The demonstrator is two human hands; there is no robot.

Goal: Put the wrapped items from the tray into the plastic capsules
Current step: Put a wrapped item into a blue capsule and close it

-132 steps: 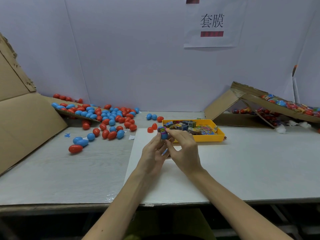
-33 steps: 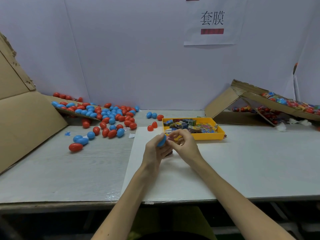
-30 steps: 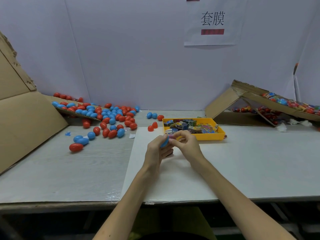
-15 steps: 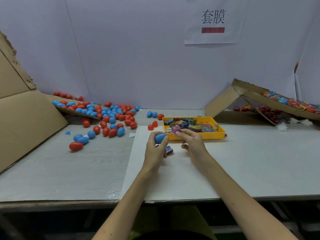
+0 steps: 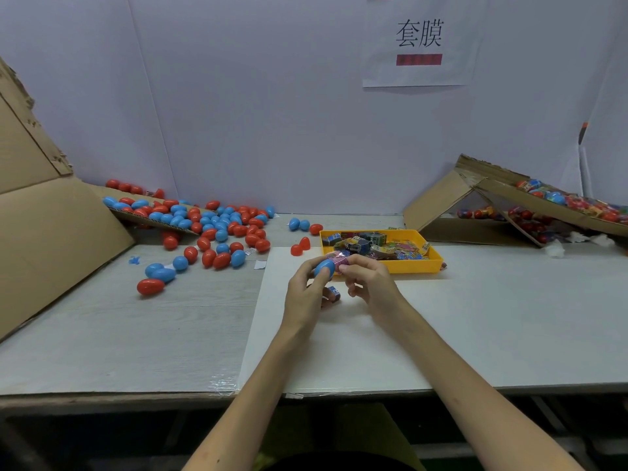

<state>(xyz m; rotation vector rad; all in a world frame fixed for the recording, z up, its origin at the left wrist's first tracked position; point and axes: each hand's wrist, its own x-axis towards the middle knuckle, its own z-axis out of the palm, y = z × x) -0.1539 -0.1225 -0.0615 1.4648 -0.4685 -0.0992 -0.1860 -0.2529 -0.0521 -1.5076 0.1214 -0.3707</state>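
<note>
At centre frame, my left hand [image 5: 304,295] grips a blue egg-shaped plastic capsule [image 5: 324,268], fingers and thumb curled round it. My right hand [image 5: 370,283] pinches a small pink wrapped item [image 5: 337,261] between thumb and forefinger, and the item touches the capsule's right end. Whether that end is open I cannot tell. Both hands are above a white sheet [image 5: 339,351] laid on the grey table [image 5: 136,334], just in front of the near wall of the yellow plastic tray [image 5: 407,266], which holds a jumble of colourful wrapped items [image 5: 373,244]. A small blue wrapped piece [image 5: 334,294] shows just below and between my hands; whether it lies on the sheet or rests against my left fingers I cannot tell. To the left of the frame, a heap of red and blue capsules [image 5: 221,226] spills from a brown cardboard flap [image 5: 51,232] onto the table. A few more capsules lie just left of the tray. At right, a tilted cardboard box [image 5: 441,202] carries bright wrapped pieces. A white paper sign [image 5: 419,42] with black characters hangs on the wall at upper right.
</note>
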